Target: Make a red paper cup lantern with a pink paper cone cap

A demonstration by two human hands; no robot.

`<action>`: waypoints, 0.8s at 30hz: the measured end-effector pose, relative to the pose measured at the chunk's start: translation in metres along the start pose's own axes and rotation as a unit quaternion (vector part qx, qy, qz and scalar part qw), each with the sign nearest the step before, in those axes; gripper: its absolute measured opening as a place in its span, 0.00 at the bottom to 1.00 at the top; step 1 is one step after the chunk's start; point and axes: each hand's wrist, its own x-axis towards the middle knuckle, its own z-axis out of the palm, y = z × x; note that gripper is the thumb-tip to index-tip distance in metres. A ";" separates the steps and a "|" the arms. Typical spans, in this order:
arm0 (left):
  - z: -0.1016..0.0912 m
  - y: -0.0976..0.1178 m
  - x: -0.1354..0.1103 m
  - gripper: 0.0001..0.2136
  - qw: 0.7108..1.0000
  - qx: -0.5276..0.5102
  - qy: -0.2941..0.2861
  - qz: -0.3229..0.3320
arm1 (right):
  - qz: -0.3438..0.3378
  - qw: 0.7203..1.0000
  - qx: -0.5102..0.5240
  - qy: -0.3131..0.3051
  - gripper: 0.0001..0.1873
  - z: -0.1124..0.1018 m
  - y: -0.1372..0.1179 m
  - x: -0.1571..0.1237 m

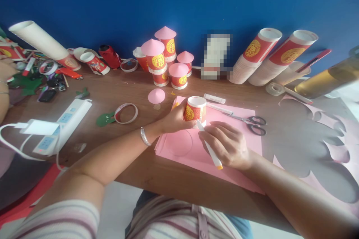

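My left hand (177,118) is closed around a short red and white paper cup (191,111) with a gold pattern, standing on pink paper (202,149). In my right hand (228,143) is a white marker (211,150) with an orange end. Its tip is close to the cup's lower side; I cannot tell whether it touches the paper. A drawn circle (181,142) shows on the pink sheet, left of the marker. Black-handled scissors (254,124) lie over the sheet's right edge, and a capped white marker (214,98) is behind the cup.
Red cups with pink cone tops (159,59) stand at the back, with a loose pink cone (156,96) in front. Stacked paper cups (254,58) lean at the right beside clear tape (275,88). Pink offcuts (336,149) lie right. A power strip (66,127) lies left, near another person's arm (4,86).
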 end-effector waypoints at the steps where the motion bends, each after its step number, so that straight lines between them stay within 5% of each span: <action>1: 0.000 0.000 0.000 0.15 1.000 0.000 -0.003 0.005 | -0.003 1.000 0.001 0.001 0.05 0.000 0.000 0.000; 24: -0.001 -0.003 0.000 0.25 1.000 -0.016 0.009 -0.014 | 0.002 1.000 0.004 -0.009 0.07 0.001 0.000 0.000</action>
